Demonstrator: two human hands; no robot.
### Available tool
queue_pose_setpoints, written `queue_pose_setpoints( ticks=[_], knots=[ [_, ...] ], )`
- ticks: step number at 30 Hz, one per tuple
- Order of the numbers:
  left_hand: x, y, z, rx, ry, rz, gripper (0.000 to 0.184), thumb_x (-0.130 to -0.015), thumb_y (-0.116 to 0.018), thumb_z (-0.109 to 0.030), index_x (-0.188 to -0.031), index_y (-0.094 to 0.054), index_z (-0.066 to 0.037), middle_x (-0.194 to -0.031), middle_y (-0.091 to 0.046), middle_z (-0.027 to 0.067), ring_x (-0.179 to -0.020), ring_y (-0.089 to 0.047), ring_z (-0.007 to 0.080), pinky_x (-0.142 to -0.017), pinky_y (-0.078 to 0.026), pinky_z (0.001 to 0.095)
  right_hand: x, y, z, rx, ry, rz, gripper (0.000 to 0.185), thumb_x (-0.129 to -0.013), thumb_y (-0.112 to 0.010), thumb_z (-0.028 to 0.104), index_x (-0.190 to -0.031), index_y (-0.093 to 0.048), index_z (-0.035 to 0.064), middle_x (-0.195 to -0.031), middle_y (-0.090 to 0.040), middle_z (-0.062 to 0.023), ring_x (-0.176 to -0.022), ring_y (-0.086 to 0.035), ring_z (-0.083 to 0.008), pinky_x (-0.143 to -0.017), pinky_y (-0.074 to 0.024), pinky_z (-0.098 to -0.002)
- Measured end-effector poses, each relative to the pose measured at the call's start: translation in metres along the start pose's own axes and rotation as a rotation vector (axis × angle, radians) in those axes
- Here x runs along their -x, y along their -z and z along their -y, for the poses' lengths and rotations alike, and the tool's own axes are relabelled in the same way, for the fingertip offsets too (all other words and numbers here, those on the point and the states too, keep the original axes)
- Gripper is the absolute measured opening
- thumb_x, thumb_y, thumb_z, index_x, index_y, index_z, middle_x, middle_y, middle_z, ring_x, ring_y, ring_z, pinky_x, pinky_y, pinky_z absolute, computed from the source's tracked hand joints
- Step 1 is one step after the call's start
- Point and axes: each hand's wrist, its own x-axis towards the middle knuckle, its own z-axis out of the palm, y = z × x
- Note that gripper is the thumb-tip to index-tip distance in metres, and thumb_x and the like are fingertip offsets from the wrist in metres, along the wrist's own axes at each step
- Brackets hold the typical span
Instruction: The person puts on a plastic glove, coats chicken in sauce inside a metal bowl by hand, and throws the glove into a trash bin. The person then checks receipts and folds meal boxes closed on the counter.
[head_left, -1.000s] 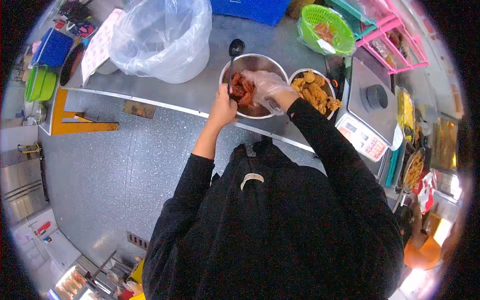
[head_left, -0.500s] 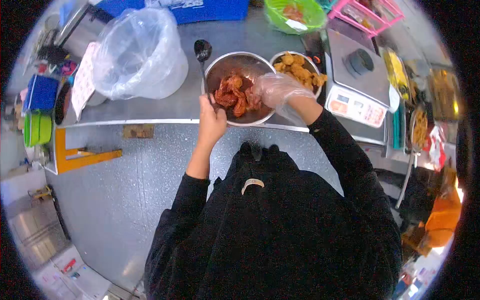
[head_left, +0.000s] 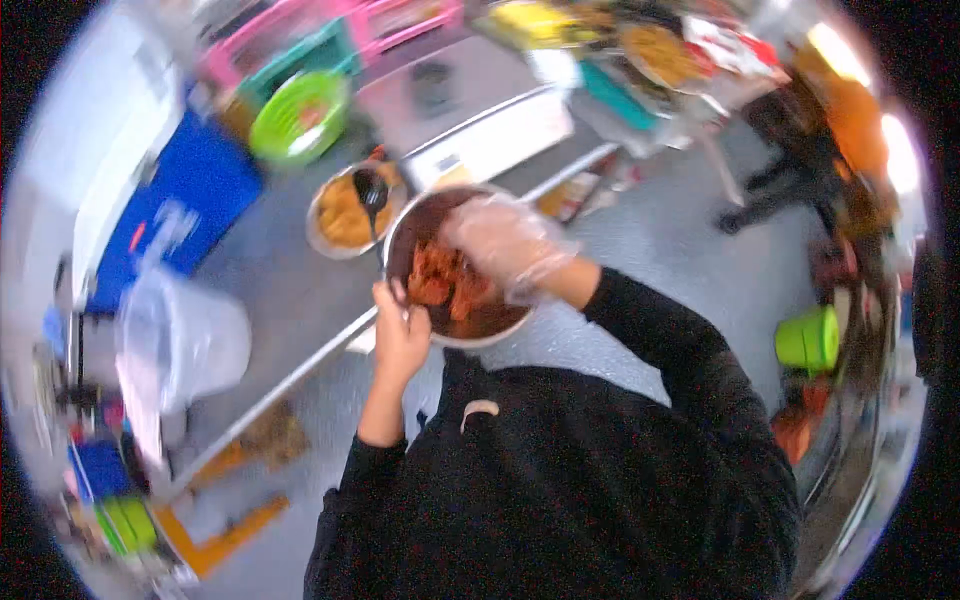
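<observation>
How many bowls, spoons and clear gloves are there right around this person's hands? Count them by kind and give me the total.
Bowls: 2, the larger bowl and the smaller bowl
Spoons: 1, the black spoon in the left hand
Clear gloves: 1, the clear glove on the right hand
Total: 4

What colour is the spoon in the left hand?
The spoon in the left hand is black, showing best in the head view.
</observation>
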Motion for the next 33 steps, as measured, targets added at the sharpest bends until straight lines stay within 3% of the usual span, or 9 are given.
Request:
queue_pose_setpoints(
  ticks=[4,10,15,18,23,24,26,29,33],
  knots=[
    [0.023,-0.081,-0.066,0.142,-0.092,0.203,0.028,-0.07,-0.043,-0.001,-0.094,-0.03,-0.001,-0.081,-0.039,0.0155,-0.071,-0.044,0.0225,-0.067,-0.039,0.0332,0.111,0.056,-0.009,0.023,-0.18,0.274,0.041,-0.072,-0.05,0.014,-0.112,-0.048,0.0088,-0.091,-0.056,-0.0168,-0.078,-0.057,-0.0313,-0.064,-0.0467,-0.0395],
    [0.078,-0.214,-0.138,0.305,-0.142,0.627,0.031,-0.069,-0.039,0.003,-0.096,-0.03,-0.006,-0.084,-0.034,0.0042,-0.077,-0.035,0.0106,-0.067,-0.035,0.0236,0.305,0.103,-0.027,-0.092,-0.579,0.513,0.045,-0.064,-0.06,0.017,-0.106,-0.05,0.0068,-0.088,-0.055,-0.0164,-0.078,-0.057,-0.0332,-0.065,-0.0467,-0.0392],
    [0.1,-0.313,-0.203,0.34,-0.21,0.825,0.032,-0.071,-0.041,-0.003,-0.102,-0.03,0.0,-0.092,-0.042,0.0216,-0.087,-0.047,0.0325,-0.077,-0.038,0.0374,0.423,0.152,-0.046,0.071,-0.823,0.329,0.031,-0.064,-0.062,0.017,-0.09,-0.053,0.0043,-0.074,-0.056,-0.0157,-0.074,-0.057,-0.033,-0.065,-0.0461,-0.0385],
    [0.096,-0.365,-0.243,0.292,-0.233,0.828,0.032,-0.072,-0.041,-0.004,-0.102,-0.029,-0.001,-0.089,-0.043,0.0219,-0.083,-0.048,0.0344,-0.076,-0.038,0.0373,0.458,0.183,-0.078,0.068,-1.073,0.237,0.018,-0.068,-0.058,0.014,-0.083,-0.053,0.0045,-0.071,-0.057,-0.0146,-0.072,-0.058,-0.0319,-0.065,-0.0462,-0.0375],
    [0.04,-0.49,-0.303,0.284,-0.255,0.666,0.03,-0.072,-0.04,-0.004,-0.099,-0.029,-0.001,-0.085,-0.046,0.0199,-0.071,-0.05,0.028,-0.067,-0.04,0.0373,0.513,0.224,-0.202,0.056,-1.009,0.456,0.041,-0.07,-0.055,0.016,-0.111,-0.053,0.0226,-0.082,-0.06,-0.0142,-0.082,-0.058,-0.0272,-0.072,-0.0464,-0.0378],
    [0.028,-0.512,-0.311,0.295,-0.257,0.631,0.029,-0.072,-0.04,-0.003,-0.098,-0.029,-0.001,-0.084,-0.045,0.0193,-0.071,-0.05,0.027,-0.067,-0.04,0.037,0.522,0.242,-0.228,0.021,-1.036,0.397,0.038,-0.07,-0.055,0.014,-0.107,-0.055,0.0151,-0.084,-0.06,-0.0131,-0.085,-0.057,-0.0278,-0.075,-0.0454,-0.0374],
    [0.001,-0.561,-0.331,0.326,-0.256,0.573,0.028,-0.071,-0.04,-0.003,-0.096,-0.03,-0.001,-0.081,-0.044,0.0181,-0.069,-0.049,0.0252,-0.066,-0.04,0.0365,0.573,0.229,-0.311,-0.02,-1.027,0.178,0.054,-0.064,-0.063,0.021,-0.114,-0.048,0.0115,-0.089,-0.058,-0.0156,-0.088,-0.056,-0.0266,-0.077,-0.0451,-0.0352],
    [-0.035,-0.633,-0.359,0.435,-0.335,0.527,0.028,-0.069,-0.04,-0.001,-0.095,-0.031,-0.001,-0.079,-0.039,0.0159,-0.072,-0.045,0.0246,-0.069,-0.039,0.0347,0.561,0.28,-0.346,0.04,-1.071,0.488,0.095,-0.047,-0.072,0.035,-0.129,-0.029,0.015,-0.105,-0.05,-0.0202,-0.095,-0.053,-0.032,-0.078,-0.0453,-0.0363],
    [-0.068,-0.707,-0.396,0.422,-0.341,0.619,0.032,-0.07,-0.04,-0.002,-0.101,-0.031,0.001,-0.084,-0.041,0.0176,-0.072,-0.045,0.0259,-0.07,-0.038,0.0351,0.583,0.299,-0.412,0.018,-1.089,0.336,0.079,-0.052,-0.069,0.033,-0.122,-0.039,0.0147,-0.103,-0.051,-0.0185,-0.089,-0.055,-0.0342,-0.074,-0.0451,-0.04]
  ],
)
